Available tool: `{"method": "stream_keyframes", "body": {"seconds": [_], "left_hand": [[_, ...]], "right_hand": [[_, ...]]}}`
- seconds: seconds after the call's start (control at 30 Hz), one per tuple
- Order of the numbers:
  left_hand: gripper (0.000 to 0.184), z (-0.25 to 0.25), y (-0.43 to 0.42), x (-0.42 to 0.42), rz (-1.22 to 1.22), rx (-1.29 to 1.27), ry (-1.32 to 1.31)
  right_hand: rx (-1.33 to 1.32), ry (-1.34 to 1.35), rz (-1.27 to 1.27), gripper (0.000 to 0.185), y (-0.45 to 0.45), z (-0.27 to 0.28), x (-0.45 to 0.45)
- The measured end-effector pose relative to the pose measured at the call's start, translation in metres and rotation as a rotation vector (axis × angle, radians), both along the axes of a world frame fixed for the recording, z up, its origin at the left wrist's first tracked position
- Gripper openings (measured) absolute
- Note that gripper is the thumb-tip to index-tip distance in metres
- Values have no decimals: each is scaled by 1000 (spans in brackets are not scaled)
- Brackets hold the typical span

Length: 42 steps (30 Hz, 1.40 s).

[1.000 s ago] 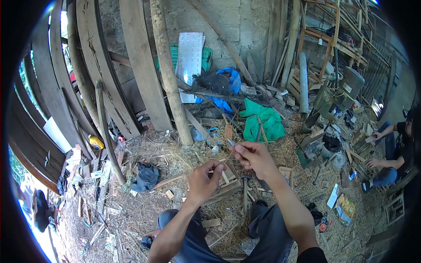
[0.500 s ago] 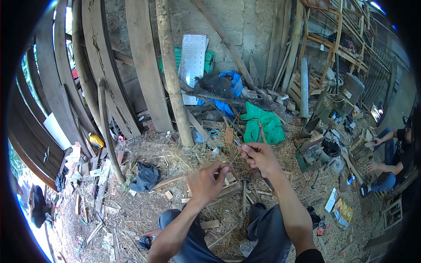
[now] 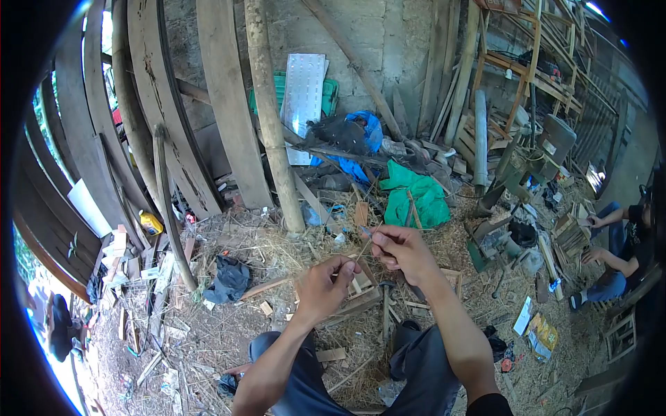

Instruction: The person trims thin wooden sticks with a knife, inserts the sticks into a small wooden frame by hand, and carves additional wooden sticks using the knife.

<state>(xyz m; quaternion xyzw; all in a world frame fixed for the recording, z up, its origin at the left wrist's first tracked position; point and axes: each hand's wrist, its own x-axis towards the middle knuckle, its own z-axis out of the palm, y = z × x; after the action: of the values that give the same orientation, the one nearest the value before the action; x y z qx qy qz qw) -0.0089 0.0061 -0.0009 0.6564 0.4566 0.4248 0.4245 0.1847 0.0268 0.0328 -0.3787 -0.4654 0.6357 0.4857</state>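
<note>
Both hands are raised over the straw-covered floor, a small gap between them. My left hand [image 3: 326, 286] is pinched closed; a thin straw-like strand shows at its fingertips, too fine to make out surely. Fingers curled, my right hand [image 3: 402, 251] grips a small knife whose short blade tip [image 3: 365, 230] sticks out to the left and whose dark handle end shows below the palm. Under the hands lies a wooden box-like piece [image 3: 361, 299], partly hidden by them. A hammer [image 3: 387, 305] stands beside it on the right.
A bamboo post [image 3: 274, 125] rises ahead. Beyond the hands are a green sack [image 3: 416, 201] and a wood block [image 3: 361, 213]. A black bag [image 3: 230, 279] lies left, a yellow packet [image 3: 541, 338] right. Another person [image 3: 621, 249] sits at the far right, hands near wood pieces.
My right hand has shifted slightly left and down with the knife, and its blade tip has moved. My left hand has stayed nearly in place. The other person's hands have moved a little.
</note>
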Motion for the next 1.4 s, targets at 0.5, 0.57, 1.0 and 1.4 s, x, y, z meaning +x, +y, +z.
{"method": "stream_keyframes", "body": {"seconds": [0.5,0.57,1.0,1.4], "left_hand": [[24,-3,-2,-4,-121,-158,-240],[23,3,-4,-1,-118,-164,-220],[20,6,1,-2,-81,-190,-290],[15,-12,29,0,78,-89,-584]], "right_hand": [[36,-55,-100,27,-4,2,10],[29,-52,2,21,-7,1,0],[37,-191,-216,26,7,-10,22],[268,-709,84,24,-4,-25,-15]]}}
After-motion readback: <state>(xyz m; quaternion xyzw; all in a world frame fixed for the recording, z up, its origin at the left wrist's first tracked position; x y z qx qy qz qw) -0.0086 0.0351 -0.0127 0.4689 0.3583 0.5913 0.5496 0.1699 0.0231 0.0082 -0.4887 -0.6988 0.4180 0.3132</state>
